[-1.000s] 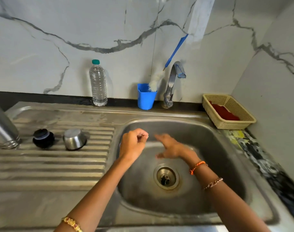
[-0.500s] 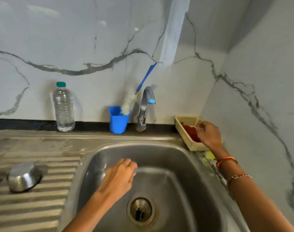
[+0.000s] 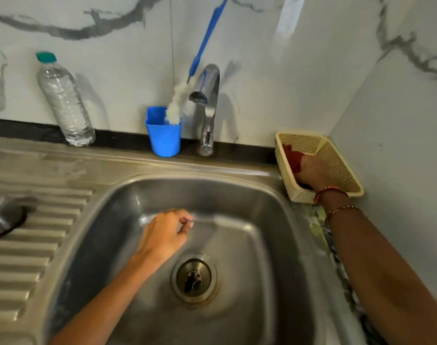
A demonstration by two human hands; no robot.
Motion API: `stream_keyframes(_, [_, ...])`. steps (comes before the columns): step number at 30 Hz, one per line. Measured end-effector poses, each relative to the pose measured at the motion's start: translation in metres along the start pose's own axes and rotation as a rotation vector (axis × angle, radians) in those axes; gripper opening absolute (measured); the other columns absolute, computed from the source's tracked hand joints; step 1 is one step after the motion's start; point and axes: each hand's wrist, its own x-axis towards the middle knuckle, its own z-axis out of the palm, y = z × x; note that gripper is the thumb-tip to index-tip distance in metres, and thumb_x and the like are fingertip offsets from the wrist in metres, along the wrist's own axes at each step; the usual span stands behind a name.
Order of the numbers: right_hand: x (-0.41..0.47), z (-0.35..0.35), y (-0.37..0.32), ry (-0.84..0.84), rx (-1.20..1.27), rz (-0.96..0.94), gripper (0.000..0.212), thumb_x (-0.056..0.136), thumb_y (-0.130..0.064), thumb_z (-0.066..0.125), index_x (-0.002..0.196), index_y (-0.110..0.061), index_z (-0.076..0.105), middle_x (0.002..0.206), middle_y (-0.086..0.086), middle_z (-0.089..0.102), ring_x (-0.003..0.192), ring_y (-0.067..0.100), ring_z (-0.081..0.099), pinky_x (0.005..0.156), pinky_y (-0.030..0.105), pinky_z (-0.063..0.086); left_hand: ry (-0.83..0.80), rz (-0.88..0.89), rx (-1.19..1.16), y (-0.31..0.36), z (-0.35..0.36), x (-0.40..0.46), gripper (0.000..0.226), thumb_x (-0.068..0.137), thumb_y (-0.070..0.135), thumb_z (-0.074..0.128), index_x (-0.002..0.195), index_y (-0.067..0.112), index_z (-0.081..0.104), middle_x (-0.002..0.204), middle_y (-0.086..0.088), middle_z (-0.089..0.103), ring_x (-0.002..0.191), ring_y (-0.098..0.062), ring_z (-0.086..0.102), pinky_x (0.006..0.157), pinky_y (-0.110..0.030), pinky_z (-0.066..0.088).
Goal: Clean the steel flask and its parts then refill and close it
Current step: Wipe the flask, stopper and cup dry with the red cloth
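My right hand [image 3: 314, 171] is down inside the cream plastic basket [image 3: 347, 170] at the sink's right corner, its fingers on the red cloth [image 3: 291, 155] lying there. My left hand [image 3: 166, 232] hovers over the steel sink basin [image 3: 237, 195] with fingers loosely curled and nothing in it. The steel flask cup [image 3: 4, 217] sits upside down on the ribbed drainboard at the far left edge, partly cut off. The flask body and its black stopper are out of view.
A clear water bottle [image 3: 64, 100] with a teal cap stands at the back wall. A blue cup [image 3: 164, 138] holds a blue-handled bottle brush [image 3: 202, 43] beside the chrome tap [image 3: 207, 103]. The drain [image 3: 193, 278] lies at the basin's middle.
My right hand moved from the basket's rim down into it, onto the red cloth. The view drew closer and tilted down. My left hand stayed over the basin.
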Motion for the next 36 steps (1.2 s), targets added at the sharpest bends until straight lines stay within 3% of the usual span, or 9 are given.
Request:
stream_keyframes(9, [0.001, -0.067, 0.026, 0.417, 0.386, 0.211, 0.040, 0.088, -0.026, 0.054, 0.108, 0.008, 0.058, 0.111, 0.028, 0.061, 0.103, 0.041, 0.057, 0.086, 0.041, 0.044, -0.070, -0.072, 0.265, -0.011, -0.009, 0.000, 0.020, 0.090, 0.024, 0.050, 0.104, 0.030, 0.063, 0.112, 0.002, 0.065, 0.106, -0.024, 0.060, 0.083, -0.031, 0.046])
stream_keyframes(14, [-0.047, -0.111, 0.006, 0.684, 1.001, 0.161, 0.027, 0.079, -0.030, 0.047, 0.098, -0.012, 0.054, 0.102, 0.009, 0.058, 0.089, 0.016, 0.054, 0.085, 0.034, 0.048, -0.043, -0.010, 0.487, -0.038, -0.024, -0.008, 0.026, 0.089, 0.022, 0.049, 0.111, 0.024, 0.063, 0.121, 0.000, 0.057, 0.116, -0.022, 0.048, 0.091, -0.032, 0.038])
stream_keyframes(17, [-0.092, -0.120, -0.014, 0.484, 1.575, 0.075, 0.029, 0.073, -0.029, 0.052, 0.095, -0.011, 0.060, 0.105, 0.007, 0.064, 0.088, 0.015, 0.062, 0.076, 0.035, 0.053, 0.137, -0.078, 0.480, -0.062, -0.042, -0.026, 0.030, 0.078, 0.013, 0.063, 0.108, 0.013, 0.066, 0.123, -0.011, 0.053, 0.114, -0.034, 0.046, 0.092, -0.043, 0.036])
stream_keyframes(20, [-0.137, -0.113, -0.035, 0.099, 1.978, -0.088, 0.042, 0.079, -0.029, 0.051, 0.107, -0.002, 0.068, 0.118, 0.024, 0.062, 0.106, 0.038, 0.061, 0.088, 0.049, 0.050, 0.093, -0.256, 0.495, -0.087, -0.061, -0.043, 0.043, 0.082, 0.015, 0.060, 0.124, 0.013, 0.052, 0.133, -0.011, 0.041, 0.120, -0.031, 0.041, 0.096, -0.039, 0.036])
stream_keyframes(23, [-0.169, -0.099, -0.068, -0.193, 2.049, -0.141, 0.044, 0.094, -0.023, 0.036, 0.087, -0.004, 0.075, 0.097, 0.023, 0.070, 0.091, 0.039, 0.067, 0.071, 0.053, 0.056, 0.059, -0.302, 0.469, -0.103, -0.072, -0.053, 0.042, 0.087, 0.018, 0.057, 0.125, 0.009, 0.045, 0.129, -0.013, 0.044, 0.120, -0.029, 0.043, 0.093, -0.037, 0.041])
stream_keyframes(27, [-0.202, -0.058, -0.117, -0.419, 2.235, 0.177, 0.024, 0.067, -0.016, 0.068, 0.089, -0.007, 0.064, 0.090, 0.011, 0.067, 0.072, 0.026, 0.066, 0.046, 0.026, 0.055, 0.027, -0.231, 0.503, -0.110, -0.080, -0.058, 0.039, 0.092, 0.025, 0.051, 0.126, 0.010, 0.044, 0.129, -0.009, 0.047, 0.124, -0.023, 0.041, 0.094, -0.032, 0.041])
stream_keyframes(31, [-0.244, -0.032, -0.181, -0.766, 2.255, -0.083, 0.065, 0.034, 0.002, 0.090, 0.093, 0.010, 0.065, 0.084, 0.029, 0.067, 0.074, 0.034, 0.069, 0.065, 0.034, 0.058, -0.026, -0.099, 0.346, -0.129, -0.098, -0.063, 0.031, 0.090, 0.027, 0.055, 0.119, 0.016, 0.055, 0.123, -0.007, 0.056, 0.120, -0.025, 0.048, 0.091, -0.033, 0.043])
stream_keyframes(33, [-0.259, -0.026, -0.221, -0.703, 2.205, 0.051, 0.057, 0.022, 0.004, 0.087, 0.072, -0.002, 0.061, 0.053, 0.013, 0.061, 0.045, 0.019, 0.062, 0.046, 0.022, 0.052, -0.093, -0.080, 0.033, -0.154, -0.120, -0.069, 0.029, 0.085, 0.026, 0.064, 0.113, 0.017, 0.063, 0.111, -0.009, 0.065, 0.105, -0.024, 0.060, 0.087, -0.030, 0.046])
stream_keyframes(36, [-0.288, -0.028, -0.274, -0.578, 2.164, 0.155, 0.013, 0.079, -0.001, 0.047, 0.069, -0.010, 0.048, 0.043, 0.006, 0.056, 0.035, 0.014, 0.056, 0.036, 0.017, 0.044, -0.102, -0.037, -0.358, -0.190, -0.161, -0.084, 0.029, 0.080, 0.015, 0.071, 0.108, 0.010, 0.066, 0.090, -0.009, 0.070, 0.074, -0.014, 0.061, 0.080, -0.026, 0.048])
